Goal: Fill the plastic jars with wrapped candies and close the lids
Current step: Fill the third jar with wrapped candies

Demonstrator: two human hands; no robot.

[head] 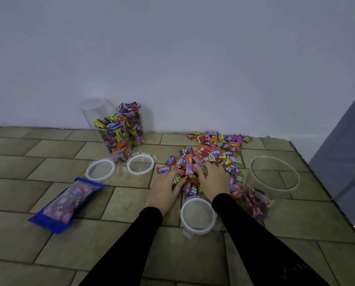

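Beside lids (140, 164), both hands (190, 187) seemingly cup loose candies (211, 153); open jar (272, 182) right.

Tiled floor (48, 234) — around the candy pile (213, 153): jars (118, 139) and lids (140, 163) left, blue bag (67, 203) farther left.

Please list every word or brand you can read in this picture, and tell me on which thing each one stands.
"Relaxa": red wrapped candy left of the pile.
"Relaxa", upside down: wrapper farther back in the pile.
"Frui Plus", upside down: green wrapper on the pile's right.
Blue bag and jar candies: print too blurred to read.
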